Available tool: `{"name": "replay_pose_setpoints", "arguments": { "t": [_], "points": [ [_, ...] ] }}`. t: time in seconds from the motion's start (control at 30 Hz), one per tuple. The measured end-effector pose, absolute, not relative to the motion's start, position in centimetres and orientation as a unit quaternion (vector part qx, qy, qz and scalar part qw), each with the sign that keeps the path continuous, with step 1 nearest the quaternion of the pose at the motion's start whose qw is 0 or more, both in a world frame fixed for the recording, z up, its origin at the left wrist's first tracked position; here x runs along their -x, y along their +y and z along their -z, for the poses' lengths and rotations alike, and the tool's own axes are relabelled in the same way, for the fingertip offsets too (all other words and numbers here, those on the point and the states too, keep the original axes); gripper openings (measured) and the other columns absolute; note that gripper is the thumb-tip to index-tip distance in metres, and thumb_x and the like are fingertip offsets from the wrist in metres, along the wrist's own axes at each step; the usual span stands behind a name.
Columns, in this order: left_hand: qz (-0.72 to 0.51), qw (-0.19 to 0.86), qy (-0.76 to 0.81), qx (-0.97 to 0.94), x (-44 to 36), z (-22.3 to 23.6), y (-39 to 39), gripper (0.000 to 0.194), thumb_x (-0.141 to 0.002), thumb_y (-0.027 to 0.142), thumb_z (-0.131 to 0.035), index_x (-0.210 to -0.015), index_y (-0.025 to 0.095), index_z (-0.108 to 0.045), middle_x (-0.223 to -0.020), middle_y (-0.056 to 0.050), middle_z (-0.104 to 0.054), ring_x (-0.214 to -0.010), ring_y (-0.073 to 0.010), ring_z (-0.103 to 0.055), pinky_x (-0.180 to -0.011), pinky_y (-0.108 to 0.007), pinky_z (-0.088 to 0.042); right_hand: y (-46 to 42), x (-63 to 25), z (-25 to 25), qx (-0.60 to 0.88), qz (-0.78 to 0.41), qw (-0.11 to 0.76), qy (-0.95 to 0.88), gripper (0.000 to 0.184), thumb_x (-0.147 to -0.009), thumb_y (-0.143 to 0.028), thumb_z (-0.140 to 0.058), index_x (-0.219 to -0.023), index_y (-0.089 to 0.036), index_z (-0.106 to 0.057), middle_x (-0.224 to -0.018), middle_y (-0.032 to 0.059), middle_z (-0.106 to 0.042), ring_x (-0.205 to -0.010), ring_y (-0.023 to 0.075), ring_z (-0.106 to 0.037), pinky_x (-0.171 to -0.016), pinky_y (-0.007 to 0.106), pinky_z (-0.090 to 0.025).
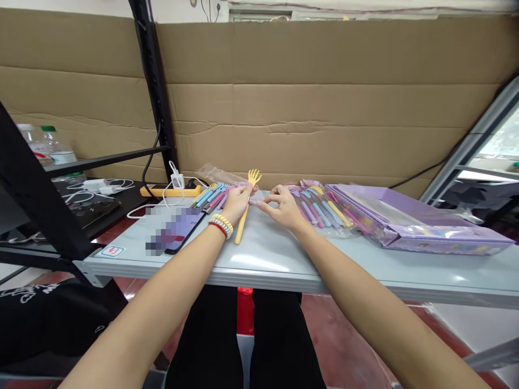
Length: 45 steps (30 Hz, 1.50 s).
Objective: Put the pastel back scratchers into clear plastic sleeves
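My left hand (236, 202) is closed around the shaft of a yellow back scratcher (240, 227). Its claw-shaped head points up and away from me, and the handle end slants down toward the table's front edge. Just right of it is my right hand (283, 206), with thumb and curved forefinger apart and their tips close to the left fingers. Nothing clearly shows in that hand. Left of my left hand lies a row of blue, pink and purple back scratchers (213, 195). Beyond my right hand, more back scratchers (320, 208) lie in clear plastic.
On the grey table (263, 265) a phone (184, 232) lies at left, near a yellow power strip (172, 192) with white cables. A purple box (441, 237) stands at right. Cardboard (324, 97) walls the back. A black shelf post (152, 81) rises at left.
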<state>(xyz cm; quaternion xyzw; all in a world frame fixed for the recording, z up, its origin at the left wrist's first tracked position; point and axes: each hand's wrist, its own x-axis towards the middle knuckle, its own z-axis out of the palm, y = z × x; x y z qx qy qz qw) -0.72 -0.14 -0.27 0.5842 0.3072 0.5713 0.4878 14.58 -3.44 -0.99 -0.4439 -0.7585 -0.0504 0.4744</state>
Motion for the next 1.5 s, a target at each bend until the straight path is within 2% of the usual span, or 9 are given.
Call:
{"name": "replay_pose_setpoints", "arguments": {
  "t": [0.17,0.43,0.57,0.77,1.0,1.13,1.3,1.4,1.5],
  "points": [
    [-0.564,0.426,0.291,-0.645,0.2,0.6,-0.4,0.041,-0.084,0.051,-0.054,-0.086,0.012,-0.069,-0.093,-0.011,-0.07,-0.093,-0.0215,-0.062,-0.083,-0.032,-0.047,-3.1,-13.9,1.8,0.422,-0.015,0.445,-0.79,0.033,-0.078,-0.055,-0.063,-0.086,-0.026,-0.076,-0.118,0.0102,-0.051,-0.118,0.028,-0.043,-0.104,0.048,-0.03],
    [-0.534,0.456,0.231,-0.674,-0.4,0.6,-0.8,0.041,-0.088,0.048,-0.048,-0.093,0.013,-0.068,-0.101,-0.01,-0.069,-0.1,-0.0198,-0.06,-0.091,-0.031,-0.044,-2.9,-13.5,1.2,0.367,-0.27,0.499,-0.737,0.032,-0.066,-0.051,-0.073,-0.075,-0.021,-0.072,-0.126,0.0082,-0.051,-0.127,0.0252,-0.039,-0.108,0.038,-0.027],
    [-0.508,0.461,0.216,-0.695,-0.4,0.3,-1.0,0.038,-0.089,0.045,-0.047,-0.094,0.013,-0.067,-0.105,-0.01,-0.068,-0.1,-0.0191,-0.06,-0.09,-0.03,-0.044,-2.6,-13.4,0.8,0.371,-0.362,0.54,-0.663,0.024,-0.068,-0.043,-0.067,-0.07,-0.019,-0.066,-0.113,0.005,-0.06,-0.113,0.0219,-0.049,-0.098,0.035,-0.037],
    [-0.49,0.486,0.354,-0.632,0.2,0.2,-0.5,0.026,-0.087,0.034,-0.05,-0.09,0.014,-0.066,-0.105,-0.009,-0.068,-0.082,-0.0167,-0.064,-0.067,-0.026,-0.044,-3.1,-14.7,-0.8,0.415,-0.48,0.609,-0.476,0.014,-0.081,-0.032,-0.047,-0.074,-0.02,-0.048,-0.079,0.0054,-0.065,-0.076,0.0181,-0.062,-0.065,0.03,-0.051],
    [-0.516,0.528,0.322,-0.593,1.0,0.0,-0.4,0.025,-0.08,0.034,-0.053,-0.082,0.014,-0.068,-0.098,-0.008,-0.07,-0.074,-0.0149,-0.063,-0.066,-0.026,-0.043,-4.2,-15.5,-1.6,0.45,-0.51,0.592,-0.431,0.015,-0.085,-0.03,-0.051,-0.08,-0.022,-0.039,-0.051,-0.0054,-0.052,-0.033,0.0092,-0.043,-0.031,0.018,-0.031],
    [-0.453,0.58,0.246,-0.631,1.2,-0.1,-1.0,0.029,-0.073,0.041,-0.062,-0.072,0.014,-0.07,-0.083,-0.009,-0.071,-0.071,-0.0164,-0.061,-0.07,-0.03,-0.044,-3.9,-15.6,-1.1,0.46,-0.504,0.573,-0.453,0.031,-0.081,-0.04,-0.064,-0.079,-0.021,-0.04,-0.056,-0.0039,-0.055,-0.03,0.0048,-0.036,-0.026,0.015,-0.018],
    [-0.301,0.627,0.159,-0.701,1.7,-0.8,-2.6,0.032,-0.069,0.044,-0.067,-0.056,0.014,-0.068,-0.066,-0.011,-0.068,-0.063,-0.0183,-0.06,-0.07,-0.035,-0.045,-4.1,-15.8,-1.2,0.451,-0.549,0.549,-0.439,0.043,-0.073,-0.048,-0.071,-0.072,-0.021,-0.038,-0.06,0.0028,-0.061,-0.037,0.0092,-0.05,-0.025,0.015,-0.018],
    [-0.228,0.626,0.143,-0.732,1.7,-1.2,-3.2,0.031,-0.067,0.042,-0.069,-0.053,0.014,-0.068,-0.061,-0.011,-0.067,-0.06,-0.0183,-0.06,-0.069,-0.035,-0.046,-4.3,-15.9,-1.2,0.39,-0.549,0.582,-0.456,0.047,-0.066,-0.038,-0.079,-0.068,-0.021,-0.036,-0.071,0.0038,-0.067,-0.042,0.0077,-0.052,-0.027,0.015,-0.02],
    [-0.195,0.634,0.153,-0.732,1.7,-1.2,-3.3,0.032,-0.067,0.042,-0.07,-0.053,0.013,-0.066,-0.06,-0.011,-0.066,-0.057,-0.0169,-0.059,-0.066,-0.034,-0.047,-4.3,-16.0,-1.3,0.345,-0.495,0.654,-0.457,0.046,-0.055,-0.022,-0.082,-0.069,-0.021,-0.038,-0.066,-0.0037,-0.064,-0.039,0.0049,-0.047,-0.028,0.014,-0.02]
  ]
}}
